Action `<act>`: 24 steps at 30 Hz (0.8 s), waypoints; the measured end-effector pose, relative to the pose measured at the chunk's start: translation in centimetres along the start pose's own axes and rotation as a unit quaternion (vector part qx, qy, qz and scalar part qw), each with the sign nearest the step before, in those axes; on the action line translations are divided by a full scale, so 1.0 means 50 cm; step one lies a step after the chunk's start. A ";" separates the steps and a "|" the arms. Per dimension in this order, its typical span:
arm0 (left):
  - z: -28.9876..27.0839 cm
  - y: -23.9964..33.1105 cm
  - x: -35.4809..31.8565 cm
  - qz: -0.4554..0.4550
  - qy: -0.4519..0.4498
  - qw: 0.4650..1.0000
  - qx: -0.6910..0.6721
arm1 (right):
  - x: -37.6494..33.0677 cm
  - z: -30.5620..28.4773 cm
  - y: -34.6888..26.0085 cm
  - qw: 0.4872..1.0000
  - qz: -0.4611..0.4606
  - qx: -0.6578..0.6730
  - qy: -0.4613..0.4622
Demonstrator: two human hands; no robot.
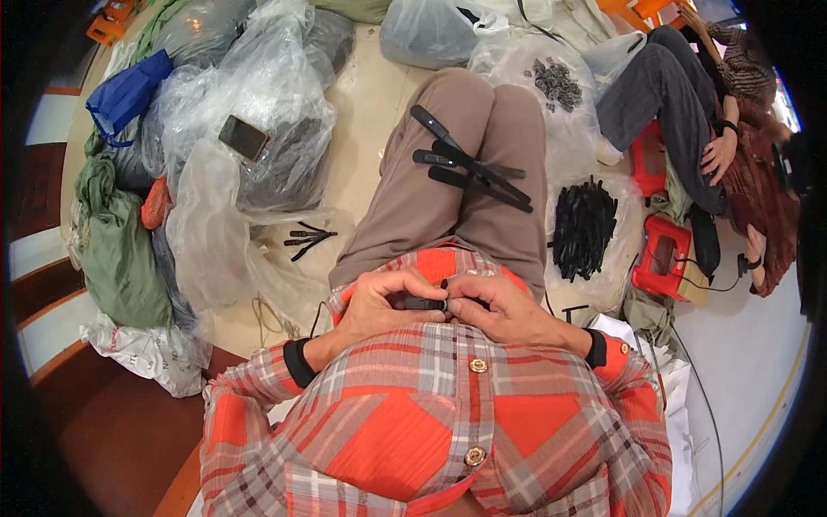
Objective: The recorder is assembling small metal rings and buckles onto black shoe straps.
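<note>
Close to my waist, my left hand (385, 299) and my right hand (501, 308) meet, fingertips pinched together. Both grip a small black strap piece (422, 303); its exact shape is partly hidden by the fingers. Across my thighs lie several flat black strap pieces (476, 169), crossing one another, some with a wider end. To the right, a heap of black strips (585, 227) rests on clear plastic. Farther off on that side is a pile of small dark parts (557, 84). Several more black strap pieces (308, 238) lie fanned out on the floor at the left.
A phone (244, 138) sits on large clear plastic bags (284, 86) at the left. Beside them are a blue bag (129, 93) and green cloth sacks (121, 250). On the right, a person (663, 103) sits near a red plastic stool (662, 258); a cable runs along the floor.
</note>
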State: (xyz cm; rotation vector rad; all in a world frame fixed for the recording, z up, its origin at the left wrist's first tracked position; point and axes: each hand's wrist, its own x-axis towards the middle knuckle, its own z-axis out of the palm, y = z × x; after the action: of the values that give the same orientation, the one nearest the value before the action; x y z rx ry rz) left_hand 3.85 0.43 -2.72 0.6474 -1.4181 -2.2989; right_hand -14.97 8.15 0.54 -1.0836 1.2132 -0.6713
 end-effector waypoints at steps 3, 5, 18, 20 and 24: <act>0.009 0.005 -0.005 -0.009 0.004 1.000 -0.020 | -0.002 0.007 0.001 1.000 -0.002 -0.014 0.006; 0.009 0.005 0.002 -0.025 0.014 0.999 -0.030 | 0.003 0.004 -0.004 1.000 -0.003 -0.006 0.016; 0.017 0.000 0.017 0.032 0.136 0.970 0.198 | 0.045 0.022 -0.017 0.947 -0.098 -0.285 0.111; 0.020 -0.002 0.014 0.010 0.150 0.963 0.222 | 0.045 0.025 0.000 0.951 -0.130 -0.241 0.141; 0.032 -0.007 0.014 0.021 0.155 0.984 0.085 | 0.043 0.030 0.000 0.982 -0.040 0.015 0.183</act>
State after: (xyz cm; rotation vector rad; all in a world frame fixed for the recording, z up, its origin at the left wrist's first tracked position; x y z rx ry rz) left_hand 2.35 1.35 -2.54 0.9695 -1.4678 -1.9527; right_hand -12.99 6.72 -0.35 -1.0150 1.4732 -0.9780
